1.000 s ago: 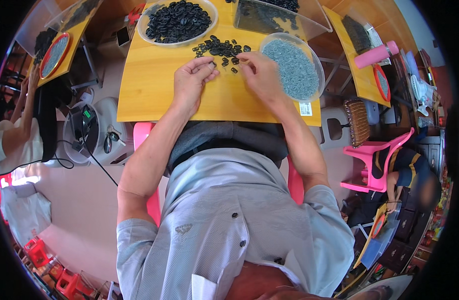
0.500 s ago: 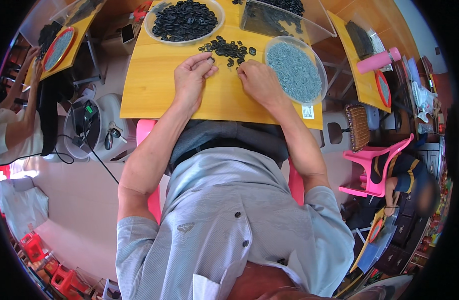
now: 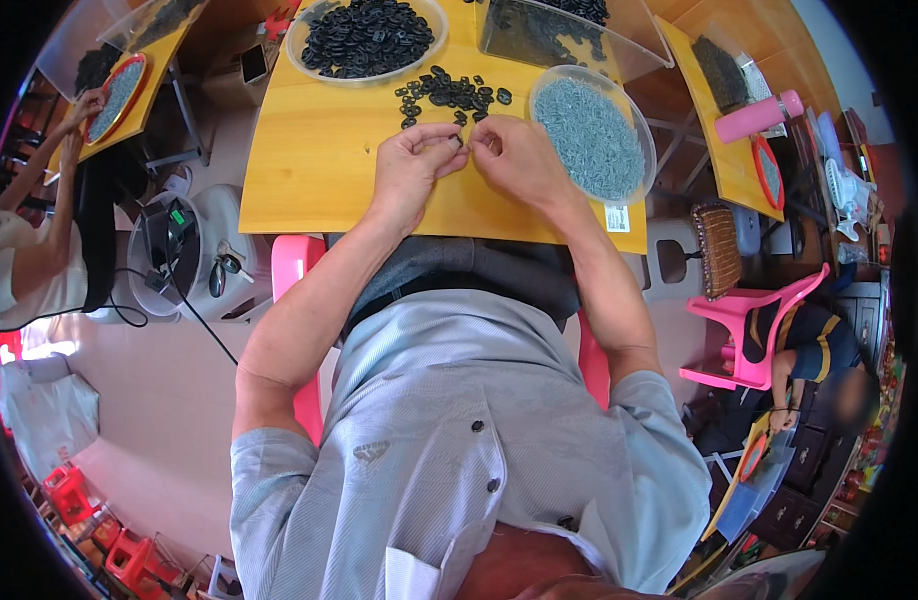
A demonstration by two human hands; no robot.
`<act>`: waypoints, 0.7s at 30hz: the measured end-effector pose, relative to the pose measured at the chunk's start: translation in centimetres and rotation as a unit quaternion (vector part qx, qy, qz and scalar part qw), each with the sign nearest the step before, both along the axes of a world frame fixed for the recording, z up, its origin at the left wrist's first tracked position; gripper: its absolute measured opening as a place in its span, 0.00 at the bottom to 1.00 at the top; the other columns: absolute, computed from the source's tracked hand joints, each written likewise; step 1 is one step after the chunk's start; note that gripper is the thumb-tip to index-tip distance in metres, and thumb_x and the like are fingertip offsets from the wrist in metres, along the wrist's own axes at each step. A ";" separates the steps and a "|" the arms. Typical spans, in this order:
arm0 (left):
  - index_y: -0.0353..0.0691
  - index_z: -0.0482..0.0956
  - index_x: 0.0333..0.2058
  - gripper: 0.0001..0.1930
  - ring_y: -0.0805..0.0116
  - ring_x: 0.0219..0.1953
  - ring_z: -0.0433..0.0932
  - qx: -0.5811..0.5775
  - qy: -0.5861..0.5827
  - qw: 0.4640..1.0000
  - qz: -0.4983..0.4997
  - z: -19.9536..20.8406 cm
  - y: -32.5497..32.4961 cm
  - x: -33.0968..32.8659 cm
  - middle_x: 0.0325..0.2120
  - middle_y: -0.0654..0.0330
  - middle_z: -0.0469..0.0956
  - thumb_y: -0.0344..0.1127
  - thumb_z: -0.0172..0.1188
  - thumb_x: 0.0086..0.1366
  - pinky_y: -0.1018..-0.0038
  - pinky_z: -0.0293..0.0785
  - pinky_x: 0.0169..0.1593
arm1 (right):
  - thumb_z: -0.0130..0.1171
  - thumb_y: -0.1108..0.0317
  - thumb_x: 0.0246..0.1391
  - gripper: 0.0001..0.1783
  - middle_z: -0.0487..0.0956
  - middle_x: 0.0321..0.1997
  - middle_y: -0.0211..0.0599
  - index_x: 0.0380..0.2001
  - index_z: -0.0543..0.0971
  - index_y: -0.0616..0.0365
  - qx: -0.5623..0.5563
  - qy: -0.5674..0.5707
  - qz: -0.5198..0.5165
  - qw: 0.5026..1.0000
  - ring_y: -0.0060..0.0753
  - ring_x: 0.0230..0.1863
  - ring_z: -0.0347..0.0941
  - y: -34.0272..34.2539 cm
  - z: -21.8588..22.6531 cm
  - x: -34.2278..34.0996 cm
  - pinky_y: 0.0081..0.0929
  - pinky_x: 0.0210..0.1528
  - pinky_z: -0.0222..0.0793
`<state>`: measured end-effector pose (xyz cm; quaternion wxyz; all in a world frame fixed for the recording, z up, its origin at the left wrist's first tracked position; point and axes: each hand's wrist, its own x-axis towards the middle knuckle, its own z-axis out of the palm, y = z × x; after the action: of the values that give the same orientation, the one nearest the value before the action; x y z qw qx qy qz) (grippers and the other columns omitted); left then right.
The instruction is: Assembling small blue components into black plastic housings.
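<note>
My left hand is closed in a pinch over the yellow table, with a small black plastic piece at its fingertips. Close beside it, my right hand has its fingers pressed together; what they hold, if anything, is too small to make out. Just beyond both hands lies a loose pile of small black plastic pieces. To the right of my right hand stands a round clear tub full of thin silvery metal pieces.
A round tub heaped with black pieces stands at the far left of the table. Behind the pile is a clear box. A person works at the left, another at the right by a pink chair.
My left hand has moved right and slightly nearer to me, bringing its black piece up to my right hand. The right hand has shifted only slightly.
</note>
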<state>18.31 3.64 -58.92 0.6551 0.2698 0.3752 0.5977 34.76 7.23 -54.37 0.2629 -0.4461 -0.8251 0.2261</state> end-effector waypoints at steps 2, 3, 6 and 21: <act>0.26 0.77 0.44 0.10 0.66 0.39 0.82 -0.003 -0.020 1.000 -0.005 -0.2 -0.1 0.1 0.37 0.53 0.80 0.20 0.58 0.65 0.74 0.82 0.47 | 0.59 0.69 0.51 0.07 0.80 0.29 0.48 0.27 0.79 0.63 0.018 0.015 0.001 1.000 0.50 0.31 0.79 -0.1 -0.2 -0.1 0.42 0.33 0.74; 0.26 0.76 0.45 0.10 0.66 0.40 0.81 -0.006 -0.041 0.999 -0.008 -0.3 -0.1 0.2 0.37 0.52 0.79 0.20 0.57 0.65 0.74 0.82 0.48 | 0.60 0.69 0.51 0.07 0.80 0.28 0.46 0.28 0.79 0.62 0.035 0.030 0.003 0.999 0.49 0.30 0.79 -0.1 -0.4 -0.1 0.41 0.33 0.74; 0.26 0.76 0.46 0.11 0.67 0.40 0.81 -0.004 -0.047 0.999 0.000 0.0 -0.2 0.1 0.38 0.52 0.80 0.20 0.57 0.65 0.73 0.81 0.48 | 0.60 0.69 0.51 0.06 0.80 0.29 0.44 0.30 0.80 0.60 0.079 0.006 0.005 0.997 0.47 0.30 0.79 -0.4 -0.8 -0.2 0.40 0.33 0.75; 0.27 0.76 0.45 0.09 0.62 0.39 0.83 0.010 0.005 1.000 -0.023 0.0 0.2 -0.2 0.38 0.50 0.81 0.22 0.57 0.66 0.69 0.82 0.47 | 0.59 0.69 0.55 0.06 0.80 0.33 0.41 0.34 0.79 0.60 0.021 0.054 0.007 0.998 0.45 0.35 0.78 -0.7 -0.5 0.7 0.36 0.36 0.72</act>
<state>18.13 3.80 -58.91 0.6641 0.2874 0.3662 0.5851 35.49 6.57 -54.87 0.3147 -0.4216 -0.8175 0.2343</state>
